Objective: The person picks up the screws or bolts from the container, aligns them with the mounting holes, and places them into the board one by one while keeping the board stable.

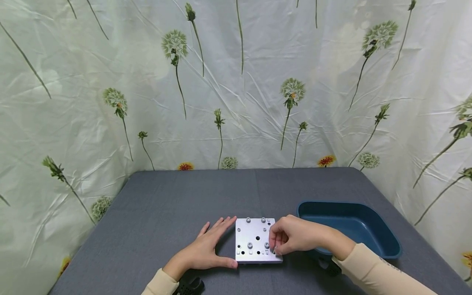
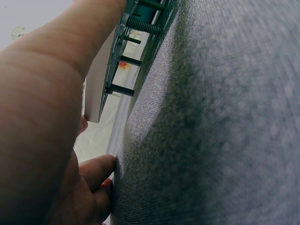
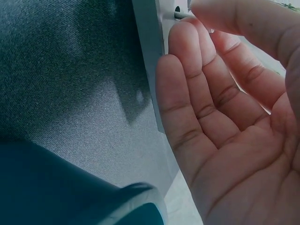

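A square silver metal plate (image 1: pixel 245 237) lies on the grey cloth-covered table. Several socket-head screws (image 1: pixel 250 245) stand in its holes, and some other holes are bare. In the left wrist view, screw shanks (image 2: pixel 123 90) stick out beneath the plate, which sits raised off the cloth. My left hand (image 1: pixel 204 250) is spread at the plate's left side, thumb at the near corner and fingertips at the far one. Over the near right corner, my right hand (image 1: pixel 296 234) pinches a small screw (image 3: pixel 182 15) between thumb and fingers, its threaded shank right at a hole.
A dark blue bin (image 1: pixel 350 213) stands on the table (image 1: pixel 184 196) to the right, partly behind my right forearm. Its rim (image 3: pixel 140 192) shows close below the right hand in the right wrist view. A floral curtain (image 1: pixel 236 82) hangs behind the table.
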`<state>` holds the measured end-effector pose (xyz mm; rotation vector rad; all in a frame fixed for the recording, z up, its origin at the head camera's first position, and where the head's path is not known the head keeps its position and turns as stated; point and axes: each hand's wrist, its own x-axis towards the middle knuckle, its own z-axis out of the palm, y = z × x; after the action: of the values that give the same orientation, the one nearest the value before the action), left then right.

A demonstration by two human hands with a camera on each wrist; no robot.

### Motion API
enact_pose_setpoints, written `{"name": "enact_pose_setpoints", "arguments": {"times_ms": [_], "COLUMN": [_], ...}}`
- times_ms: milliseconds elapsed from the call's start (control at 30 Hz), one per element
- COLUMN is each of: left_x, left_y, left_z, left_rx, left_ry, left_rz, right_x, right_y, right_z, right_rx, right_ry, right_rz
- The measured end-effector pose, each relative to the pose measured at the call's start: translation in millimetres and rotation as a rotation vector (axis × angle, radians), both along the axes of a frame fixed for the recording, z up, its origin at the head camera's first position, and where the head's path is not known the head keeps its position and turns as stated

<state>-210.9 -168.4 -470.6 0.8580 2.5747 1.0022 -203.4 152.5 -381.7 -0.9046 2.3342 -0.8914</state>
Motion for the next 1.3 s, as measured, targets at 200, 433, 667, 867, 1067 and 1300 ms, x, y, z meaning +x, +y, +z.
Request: {"name": "enact_pose_setpoints", "arguments": {"times_ms": [200,433,667,867,1067,1300], "left_x": [0.5,0.6,0.7,0.3,-0.2,0.4], "left_y": [0.3,0.7,0.6,0.5,1.0,1.4], "left_z": [0.4,0.7,0.2,0.0,-0.2,0.8], "left_rx": [0.003,0.000,-0.002,-0.003,-0.008,-0.011], "left_ry": [0.002,0.002,0.003,0.007,0.014,0.005], "left_rz": [0.001,0.002,0.003,0.002,0.002,0.008], "right_x": [0.5,1.1,1.5,0.7,-0.9,-3.6], "right_y": [-1.4,-1.7,1.1,4.1,6.5,10.8], "right_z": [-1.3,-1.9,-0.9,1.5,3.3,3.5], "right_rx": [0.016,0.023,0.033,0.016,0.001,0.001], "right_ry": [-0.002,-0.005,0.019,0.031,0.029,0.041], "right_rz": [0.000,-0.001,-0.025,-0.022,-0.028,-0.032]}}
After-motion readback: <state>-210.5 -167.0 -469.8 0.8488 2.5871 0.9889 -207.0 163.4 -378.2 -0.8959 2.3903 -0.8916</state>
